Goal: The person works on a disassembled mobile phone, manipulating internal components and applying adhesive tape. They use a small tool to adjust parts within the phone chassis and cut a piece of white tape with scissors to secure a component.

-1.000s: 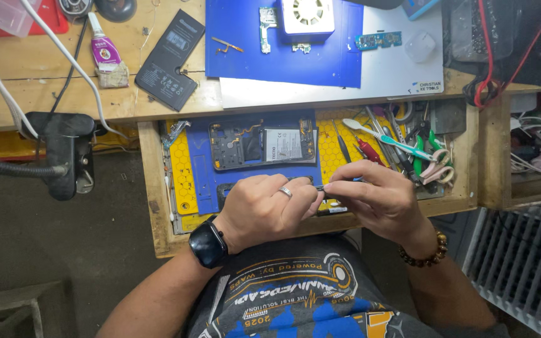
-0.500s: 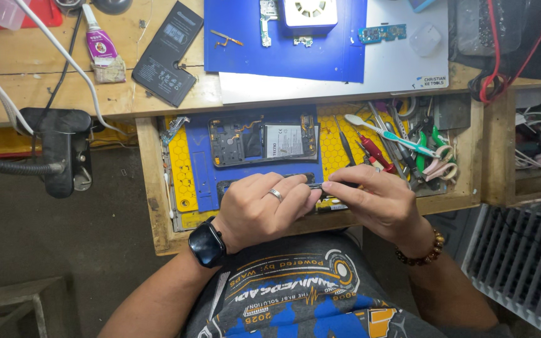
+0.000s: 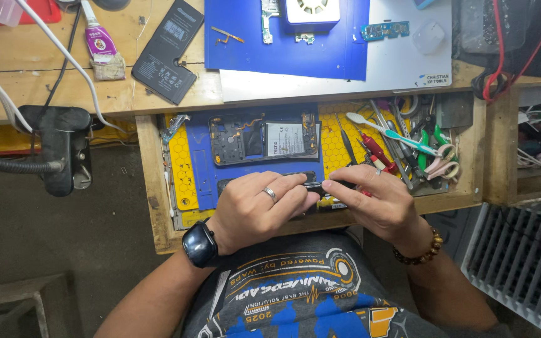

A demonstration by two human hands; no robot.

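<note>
My left hand (image 3: 261, 203) and my right hand (image 3: 377, 200) meet over the front of an open wooden drawer (image 3: 151, 188). Both pinch a thin dark flat phone part (image 3: 317, 186) held edge-on between the fingertips; my hands hide most of it. Behind them an opened phone body (image 3: 264, 141), with its battery showing, lies on a blue and yellow mat (image 3: 186, 163) in the drawer. A ring is on my left hand, a black watch on that wrist and a bead bracelet on the right wrist.
Several tools, tweezers, a toothbrush (image 3: 392, 133) and a red-handled screwdriver (image 3: 377, 150) fill the drawer's right side. On the bench above lie a blue mat (image 3: 245, 53) with circuit boards, a loose black battery (image 3: 167, 50), a glue tube (image 3: 98, 44) and cables. A black clamp (image 3: 64, 150) sits at left.
Both hands stayed together over the drawer's front with the dark part between them; the fingers shifted slightly along it. The view moved a little.
</note>
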